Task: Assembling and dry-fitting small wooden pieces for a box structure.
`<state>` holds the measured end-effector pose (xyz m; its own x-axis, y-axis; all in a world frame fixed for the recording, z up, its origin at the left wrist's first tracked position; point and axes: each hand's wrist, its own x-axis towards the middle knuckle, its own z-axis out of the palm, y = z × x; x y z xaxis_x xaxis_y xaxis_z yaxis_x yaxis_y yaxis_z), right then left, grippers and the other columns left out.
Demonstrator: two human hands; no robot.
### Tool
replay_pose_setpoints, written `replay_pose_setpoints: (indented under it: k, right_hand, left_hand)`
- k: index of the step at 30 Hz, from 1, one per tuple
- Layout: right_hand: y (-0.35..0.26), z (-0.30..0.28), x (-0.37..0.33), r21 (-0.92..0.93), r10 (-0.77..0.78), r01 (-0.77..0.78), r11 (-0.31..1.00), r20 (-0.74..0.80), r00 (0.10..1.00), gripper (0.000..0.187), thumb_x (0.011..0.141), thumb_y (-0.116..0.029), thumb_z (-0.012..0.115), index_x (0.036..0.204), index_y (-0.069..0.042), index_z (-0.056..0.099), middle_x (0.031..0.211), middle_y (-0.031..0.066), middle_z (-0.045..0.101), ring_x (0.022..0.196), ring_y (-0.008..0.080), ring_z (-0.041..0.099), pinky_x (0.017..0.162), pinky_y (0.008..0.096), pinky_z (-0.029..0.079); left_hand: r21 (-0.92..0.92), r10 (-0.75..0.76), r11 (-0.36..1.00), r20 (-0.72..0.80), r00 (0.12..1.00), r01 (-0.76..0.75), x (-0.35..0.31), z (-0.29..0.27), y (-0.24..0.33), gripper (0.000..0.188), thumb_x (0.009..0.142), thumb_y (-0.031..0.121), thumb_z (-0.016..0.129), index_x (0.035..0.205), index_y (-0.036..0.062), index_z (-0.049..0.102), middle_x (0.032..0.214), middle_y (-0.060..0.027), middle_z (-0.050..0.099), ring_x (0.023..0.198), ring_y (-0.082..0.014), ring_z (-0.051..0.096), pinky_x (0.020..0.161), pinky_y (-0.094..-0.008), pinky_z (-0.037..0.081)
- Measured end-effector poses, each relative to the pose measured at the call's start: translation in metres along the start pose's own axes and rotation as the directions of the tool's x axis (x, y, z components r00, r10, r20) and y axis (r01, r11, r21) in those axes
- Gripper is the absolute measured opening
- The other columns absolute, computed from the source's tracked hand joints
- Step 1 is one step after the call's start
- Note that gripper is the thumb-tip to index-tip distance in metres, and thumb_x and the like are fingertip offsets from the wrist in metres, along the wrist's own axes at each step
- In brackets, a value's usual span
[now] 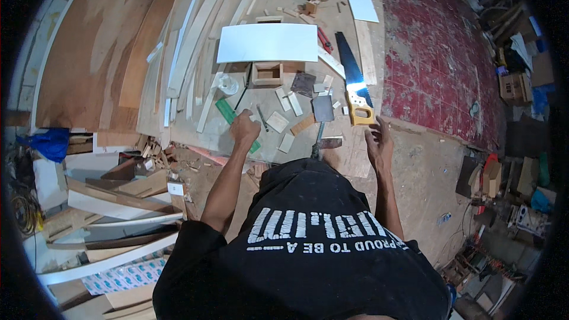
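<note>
My left hand point(244, 128) is over a green flat strip point(225, 110), its fingers curled in a closed shape; whatever they hold, if anything, is too small to make out. Just right of it lies a thin dark stick point(262, 118). My right hand point(379, 142) has its fingers apart, beside the yellow handle of a handsaw point(353, 80) whose blade points away from me. Ahead, a white panel point(268, 42) rests over a small open wooden box point(268, 74). Small wood blocks point(277, 121) and a dark square pad point(323, 108) lie between my hands.
A clear plastic cup point(227, 85) stands left of the box. Long wood strips point(198, 41) and a large brown board point(95, 53) fill the left of the worktable. A worn red surface point(438, 59) adjoins on the right. Offcuts point(118, 201) are piled at the lower left.
</note>
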<state>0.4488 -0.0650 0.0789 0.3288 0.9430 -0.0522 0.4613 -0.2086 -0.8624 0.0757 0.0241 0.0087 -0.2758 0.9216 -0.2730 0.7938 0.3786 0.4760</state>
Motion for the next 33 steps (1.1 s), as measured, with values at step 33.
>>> replay_pose_setpoints:
  k: [33]
  right_hand:
    - [0.044, 0.011, -0.006, -0.272, 0.185, -0.142, 0.952, 0.139, 0.973, 0.052, 0.087, -0.013, 0.066, 0.136, -0.006, 0.05, 0.107, 0.0198, 0.068, 0.087, 0.0287, 0.069, 0.077, 0.0384, 0.056]
  left_hand:
    - [-0.005, 0.0, 1.0, 0.031, 1.0, 0.0, 0.082, 0.073, -0.051, 0.04, 0.08, 0.019, 0.069, 0.111, -0.0042, 0.056, 0.117, -0.0282, 0.056, 0.117, -0.0413, 0.051, 0.103, -0.0432, 0.041]
